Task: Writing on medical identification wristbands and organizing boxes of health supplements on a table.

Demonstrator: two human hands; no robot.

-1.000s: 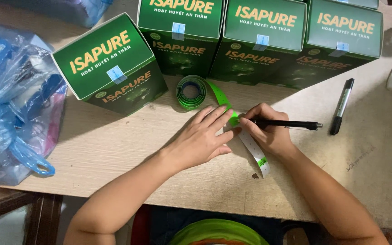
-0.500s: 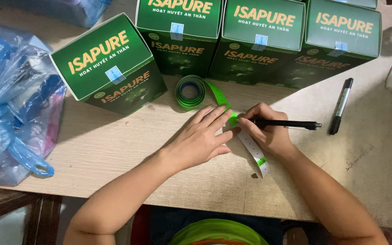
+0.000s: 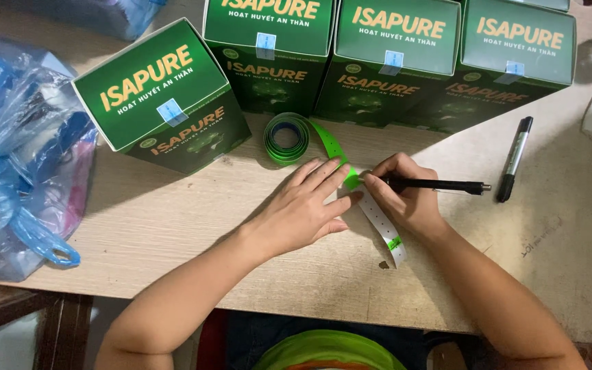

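Your left hand (image 3: 303,209) lies flat and open on the wooden table (image 3: 173,226), fingers pressing down a green strip (image 3: 330,145) that unrolls from a small coil (image 3: 286,138) just in front of the green boxes (image 3: 392,62). Your right hand (image 3: 405,199) is clenched around a black pen (image 3: 433,184), its tip on the strip beside your left fingertips. The strip's white end (image 3: 381,226) runs toward you between both hands. A black marker (image 3: 514,159) lies to the right, and a blue plastic bag (image 3: 15,157) sits at the left.
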